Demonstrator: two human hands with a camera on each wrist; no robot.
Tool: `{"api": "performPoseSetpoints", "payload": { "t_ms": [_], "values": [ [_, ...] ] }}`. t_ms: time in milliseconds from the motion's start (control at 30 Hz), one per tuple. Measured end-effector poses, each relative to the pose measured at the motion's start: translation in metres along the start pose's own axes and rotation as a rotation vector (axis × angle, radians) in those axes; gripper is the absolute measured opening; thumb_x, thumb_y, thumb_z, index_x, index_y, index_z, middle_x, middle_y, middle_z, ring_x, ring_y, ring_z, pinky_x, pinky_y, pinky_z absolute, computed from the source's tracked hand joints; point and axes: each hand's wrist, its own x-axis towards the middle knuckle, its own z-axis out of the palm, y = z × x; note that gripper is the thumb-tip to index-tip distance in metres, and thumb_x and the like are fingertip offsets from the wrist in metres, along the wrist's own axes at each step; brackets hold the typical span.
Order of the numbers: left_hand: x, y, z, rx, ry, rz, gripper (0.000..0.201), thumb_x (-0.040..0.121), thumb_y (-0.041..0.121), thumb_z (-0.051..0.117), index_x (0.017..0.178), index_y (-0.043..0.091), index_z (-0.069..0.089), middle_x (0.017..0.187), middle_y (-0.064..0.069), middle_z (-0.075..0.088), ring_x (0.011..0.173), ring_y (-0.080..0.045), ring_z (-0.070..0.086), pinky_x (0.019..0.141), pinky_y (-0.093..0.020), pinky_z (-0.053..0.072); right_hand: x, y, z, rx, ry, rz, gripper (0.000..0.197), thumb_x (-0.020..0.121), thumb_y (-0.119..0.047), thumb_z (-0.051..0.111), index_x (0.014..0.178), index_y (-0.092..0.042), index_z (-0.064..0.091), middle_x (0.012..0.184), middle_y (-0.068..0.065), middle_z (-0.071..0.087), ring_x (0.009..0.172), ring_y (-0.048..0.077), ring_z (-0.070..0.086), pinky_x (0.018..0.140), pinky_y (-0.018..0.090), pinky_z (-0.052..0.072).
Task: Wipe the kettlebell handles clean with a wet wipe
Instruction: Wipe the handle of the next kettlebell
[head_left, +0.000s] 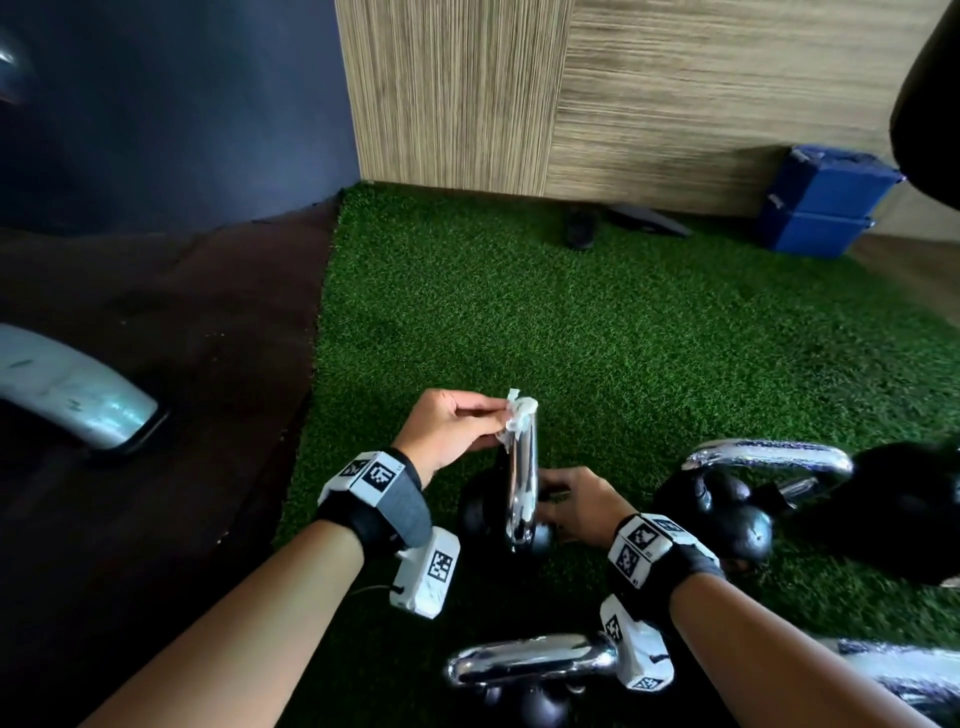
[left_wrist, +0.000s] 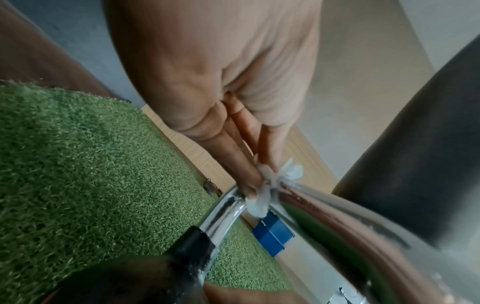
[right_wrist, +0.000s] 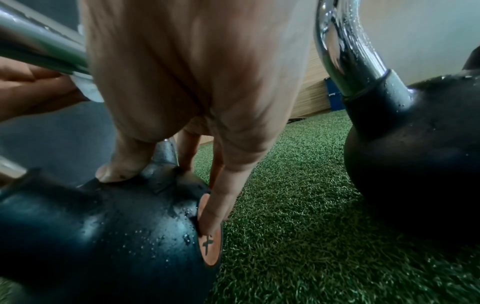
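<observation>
A black kettlebell with a chrome handle stands on green turf in the middle. My left hand pinches a crumpled white wet wipe against the far top bend of that handle; in the left wrist view the wipe sits between fingertips and chrome. My right hand steadies the kettlebell's body, thumb on top and fingers down its side over an orange disc.
A second kettlebell with a wet chrome handle stands to the right, a third handle lies near the front. Blue crates stack by the wooden wall. A brown mat borders the turf on the left.
</observation>
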Motion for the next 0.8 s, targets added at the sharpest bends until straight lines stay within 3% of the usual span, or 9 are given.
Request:
{"api": "performPoseSetpoints", "payload": {
  "t_ms": [133,233,333,400,467,567,733,800],
  "values": [
    [-0.007,0.000,-0.006,0.030,-0.128,-0.063,0.018,0.080,-0.002,0.080,0.094,0.009,0.078,0.090,-0.005,0.080,0.083,-0.017,0.076,0.077,-0.023,0.061,0.000,0.000,-0.003,-0.013,-0.017,-0.003,0.055,0.052,-0.053,0.082,0.103,-0.033,0.076,0.092,-0.002,0.078,0.085,0.023,0.075,0.076,0.046,0.063],
    [-0.018,-0.001,-0.009,0.032,-0.266,-0.081,0.015,0.081,-0.006,0.078,0.092,0.004,0.076,0.080,-0.001,0.079,0.075,-0.008,0.074,0.068,-0.019,0.059,-0.001,0.001,-0.006,-0.003,-0.013,-0.017,0.028,0.070,-0.034,0.085,0.097,-0.037,0.077,0.084,-0.008,0.077,0.073,0.007,0.072,0.071,0.035,0.061],
    [-0.025,-0.003,-0.009,0.018,-0.202,-0.036,0.015,0.081,-0.006,0.078,0.092,0.003,0.075,0.078,-0.004,0.078,0.073,-0.010,0.074,0.068,-0.021,0.061,-0.002,-0.002,-0.005,-0.025,-0.001,-0.045,0.024,0.077,-0.031,0.083,0.098,-0.041,0.077,0.084,-0.012,0.077,0.068,-0.004,0.069,0.061,0.018,0.054],
    [-0.032,-0.007,-0.012,-0.008,-0.194,-0.077,0.015,0.081,-0.007,0.078,0.090,0.004,0.075,0.081,-0.008,0.077,0.077,-0.014,0.075,0.072,-0.025,0.063,-0.003,-0.006,-0.006,-0.033,-0.016,-0.036,0.023,0.076,-0.032,0.084,0.094,-0.045,0.076,0.082,-0.015,0.077,0.064,-0.006,0.067,0.056,0.014,0.051],
    [-0.041,-0.012,-0.013,0.008,-0.316,-0.135,0.016,0.081,-0.010,0.077,0.087,0.005,0.073,0.080,-0.006,0.077,0.075,-0.012,0.075,0.070,-0.025,0.063,-0.002,-0.007,-0.008,-0.041,-0.034,-0.021,0.024,0.075,-0.031,0.084,0.088,-0.049,0.075,0.079,-0.014,0.076,0.063,-0.002,0.068,0.057,0.019,0.054],
    [-0.050,-0.014,-0.015,0.144,-0.441,-0.099,0.015,0.079,-0.007,0.081,0.086,0.003,0.073,0.081,-0.007,0.076,0.072,-0.011,0.073,0.067,-0.021,0.060,0.000,-0.003,-0.010,-0.058,-0.032,-0.001,0.028,0.073,-0.035,0.085,0.098,-0.045,0.076,0.083,-0.008,0.078,0.069,0.006,0.069,0.067,0.032,0.061],
    [-0.057,-0.019,-0.018,0.210,-0.425,-0.061,0.017,0.076,-0.006,0.083,0.088,0.003,0.075,0.083,-0.006,0.077,0.073,-0.010,0.072,0.069,-0.021,0.059,0.002,-0.003,-0.006,-0.049,-0.015,0.021,0.040,0.072,-0.034,0.086,0.110,-0.037,0.075,0.093,-0.007,0.077,0.066,-0.002,0.068,0.061,0.021,0.055],
    [-0.060,-0.026,-0.019,0.265,-0.435,-0.050,0.018,0.076,-0.005,0.084,0.092,0.001,0.077,0.087,-0.007,0.079,0.078,-0.012,0.074,0.075,-0.024,0.061,0.003,-0.002,-0.005,-0.011,-0.004,0.037,0.051,0.070,-0.030,0.088,0.118,-0.026,0.073,0.102,-0.001,0.077,0.080,0.007,0.072,0.069,0.027,0.056]
  ]
}}
